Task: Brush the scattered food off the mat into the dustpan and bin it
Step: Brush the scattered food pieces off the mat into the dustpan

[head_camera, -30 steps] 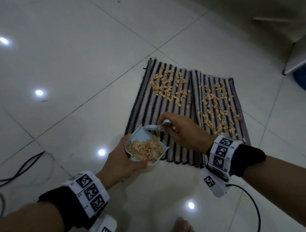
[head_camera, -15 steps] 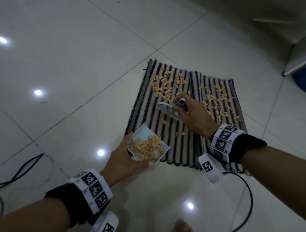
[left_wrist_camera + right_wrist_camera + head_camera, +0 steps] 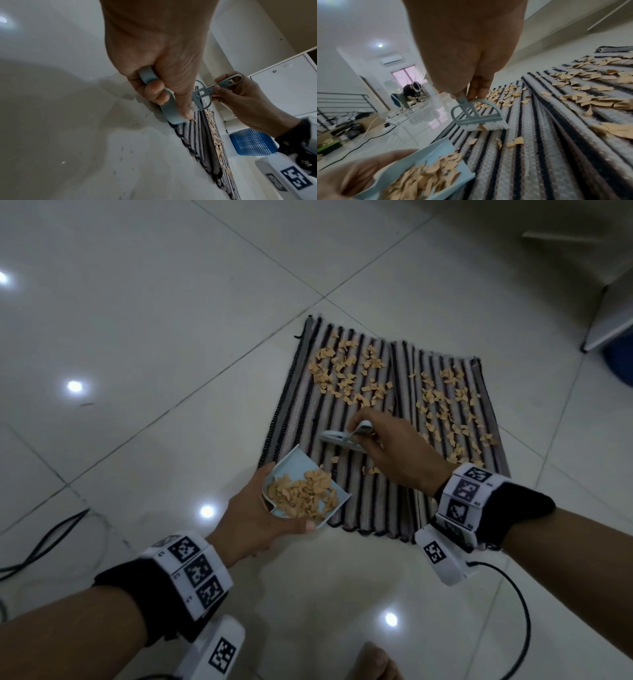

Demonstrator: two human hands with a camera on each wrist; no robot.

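Observation:
A striped mat lies on the tiled floor, strewn with tan food flakes over its far half and right side. My left hand grips a small pale-blue dustpan holding a heap of flakes, at the mat's near left corner. My right hand pinches the handle of a small blue brush. Its white bristles touch the mat just beyond the pan, with a few loose flakes between brush and pan. In the left wrist view my fingers curl round the dustpan handle.
A blue mesh basket stands past the mat's right side. A black cable runs over the floor at left, and another cable trails from my right wrist. White furniture stands at the far right. My bare foot is at the bottom edge.
My right hand carried the brush from the dustpan's mouth out onto the mat, then drew it partway back toward the pan. The dustpan has stayed where it was.

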